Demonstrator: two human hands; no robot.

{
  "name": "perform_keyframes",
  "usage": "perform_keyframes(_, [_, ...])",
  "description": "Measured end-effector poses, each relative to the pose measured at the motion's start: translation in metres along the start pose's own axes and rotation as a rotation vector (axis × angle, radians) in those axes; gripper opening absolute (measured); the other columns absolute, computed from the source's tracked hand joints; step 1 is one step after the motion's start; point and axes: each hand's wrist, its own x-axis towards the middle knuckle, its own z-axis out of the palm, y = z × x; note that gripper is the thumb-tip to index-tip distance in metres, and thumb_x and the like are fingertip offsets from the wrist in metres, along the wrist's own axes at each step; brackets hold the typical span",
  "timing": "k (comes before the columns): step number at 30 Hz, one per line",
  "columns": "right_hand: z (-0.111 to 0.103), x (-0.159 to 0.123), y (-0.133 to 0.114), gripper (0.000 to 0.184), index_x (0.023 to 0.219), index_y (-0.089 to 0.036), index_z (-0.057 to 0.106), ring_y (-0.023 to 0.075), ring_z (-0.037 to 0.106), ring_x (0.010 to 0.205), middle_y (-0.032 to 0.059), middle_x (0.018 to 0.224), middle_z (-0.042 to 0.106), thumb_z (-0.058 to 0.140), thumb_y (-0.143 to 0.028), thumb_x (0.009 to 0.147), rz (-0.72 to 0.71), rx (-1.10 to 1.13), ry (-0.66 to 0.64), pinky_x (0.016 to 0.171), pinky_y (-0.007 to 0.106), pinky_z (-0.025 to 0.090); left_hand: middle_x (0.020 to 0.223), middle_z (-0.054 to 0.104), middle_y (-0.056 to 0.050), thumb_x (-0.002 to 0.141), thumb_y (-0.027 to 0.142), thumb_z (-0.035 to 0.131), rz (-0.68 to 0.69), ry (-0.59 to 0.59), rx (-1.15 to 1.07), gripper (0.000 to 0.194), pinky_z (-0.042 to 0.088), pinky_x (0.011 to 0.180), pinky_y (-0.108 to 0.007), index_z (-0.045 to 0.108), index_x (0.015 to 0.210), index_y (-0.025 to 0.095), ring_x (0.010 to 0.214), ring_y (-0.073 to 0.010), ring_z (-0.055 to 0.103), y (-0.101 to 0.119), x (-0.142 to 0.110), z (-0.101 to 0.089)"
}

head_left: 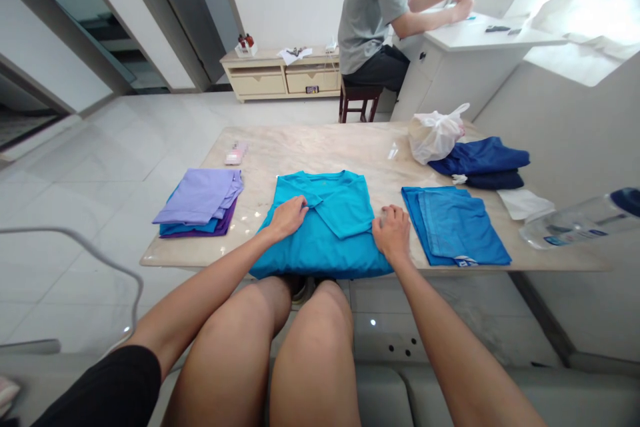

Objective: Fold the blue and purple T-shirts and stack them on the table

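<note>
A turquoise T-shirt lies on the table in front of me, its neckline at the far side and its sleeves folded inward across the front. Its lower part hangs over the near table edge. My left hand is closed, pinching the fabric near a sleeve end on the left. At the shirt's right side, my right hand has its fingers curled on the edge of the cloth. Folded blue clothing lies just right of that hand. A stack of folded clothes, lilac on top, sits at the left.
On the marble-patterned table are a small pink-white packet, a white plastic bag, dark blue clothes and a clear bottle. Beyond, a person in grey sits at a white desk. A low cabinet stands behind.
</note>
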Motion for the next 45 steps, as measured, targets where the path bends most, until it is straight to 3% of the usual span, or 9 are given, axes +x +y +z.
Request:
perform_keyframes(6, [0.007,0.000,0.007,0.038,0.131,-0.013,0.065,0.0362,0.051,0.132,0.0211,0.140,0.063,0.053,-0.031,0.100,-0.028,-0.007,-0.007,0.114,0.049,0.042,0.125,0.077,-0.011,0.108,0.037,0.055,0.156,0.014,0.014,0.027,0.055,0.104,-0.041,0.068,0.127,0.023,0.118,-0.0298,0.072,0.011,-0.027,-0.034])
perform_keyframes(12, [-0.007,0.010,0.003,0.045,0.135,-0.011,0.064,0.0367,0.051,0.135,0.0230,0.143,0.060,0.057,-0.026,0.093,0.082,0.007,-0.144,0.117,0.048,0.042,0.111,0.082,-0.006,0.105,0.047,0.055,0.089,-0.066,-0.218,0.033,0.057,0.084,-0.035,0.075,0.117,0.025,0.097,-0.0252,0.076,0.038,-0.116,-0.106])
perform_keyframes(15, [-0.027,0.011,-0.033,0.052,0.142,-0.009,0.061,0.0389,0.049,0.138,0.0261,0.148,0.056,0.055,-0.020,0.091,0.203,0.041,-0.117,0.116,0.051,0.042,0.105,0.083,-0.004,0.104,0.052,0.054,0.072,-0.082,-0.301,0.036,0.055,0.081,-0.033,0.077,0.114,0.025,0.093,-0.0241,0.076,0.047,-0.164,-0.133])
perform_keyframes(17, [-0.040,0.008,-0.073,0.051,0.143,-0.010,0.061,0.0380,0.050,0.138,0.0252,0.150,0.057,0.052,-0.018,0.093,0.159,0.100,-0.123,0.117,0.051,0.041,0.104,0.084,-0.004,0.103,0.051,0.055,0.046,-0.087,-0.309,0.035,0.054,0.083,-0.033,0.078,0.111,0.025,0.096,-0.0248,0.077,0.050,-0.186,-0.138])
perform_keyframes(22, [-0.073,-0.011,-0.174,0.038,0.136,-0.018,0.070,0.0302,0.058,0.135,0.0149,0.140,0.070,0.050,-0.028,0.105,-0.196,0.221,-0.452,0.120,0.044,0.041,0.113,0.084,-0.011,0.105,0.043,0.053,-0.056,-0.070,-0.119,0.033,0.055,0.091,-0.034,0.078,0.110,0.021,0.108,-0.0285,0.077,0.049,-0.206,-0.130])
perform_keyframes(25, [-0.092,-0.028,-0.199,0.038,0.138,-0.018,0.072,0.0319,0.057,0.139,0.0163,0.145,0.069,0.053,-0.030,0.106,-0.411,0.046,-0.650,0.120,0.045,0.042,0.120,0.083,-0.013,0.106,0.044,0.052,-0.109,-0.085,-0.011,0.037,0.055,0.094,-0.036,0.077,0.120,0.021,0.115,-0.0312,0.076,0.046,-0.208,-0.131])
perform_keyframes(30, [-0.115,-0.039,-0.199,0.041,0.138,-0.015,0.075,0.0330,0.068,0.130,0.0183,0.141,0.074,0.055,-0.020,0.102,-0.430,-0.249,-0.877,0.109,0.041,0.053,0.125,0.082,-0.017,0.106,0.050,0.051,-0.194,-0.171,0.055,0.043,0.054,0.093,-0.038,0.079,0.119,0.021,0.118,-0.0354,0.076,0.031,-0.217,-0.147])
perform_keyframes(37, [-0.126,-0.044,-0.205,0.039,0.133,-0.013,0.079,0.0365,0.072,0.129,0.0219,0.138,0.076,0.059,-0.023,0.102,-0.397,-0.344,-0.957,0.108,0.044,0.056,0.121,0.082,-0.015,0.107,0.050,0.045,-0.200,-0.176,0.048,0.046,0.052,0.087,-0.034,0.080,0.110,0.021,0.111,-0.0318,0.076,0.004,-0.236,-0.163])
perform_keyframes(45, [-0.129,-0.024,-0.159,0.037,0.131,-0.020,0.081,0.0271,0.077,0.119,0.0123,0.135,0.079,0.060,-0.023,0.101,-0.385,-0.280,-0.964,0.099,0.030,0.057,0.117,0.083,-0.014,0.105,0.043,0.050,-0.094,-0.275,0.123,0.038,0.053,0.086,-0.032,0.081,0.107,0.021,0.107,-0.0290,0.078,-0.037,-0.221,-0.159])
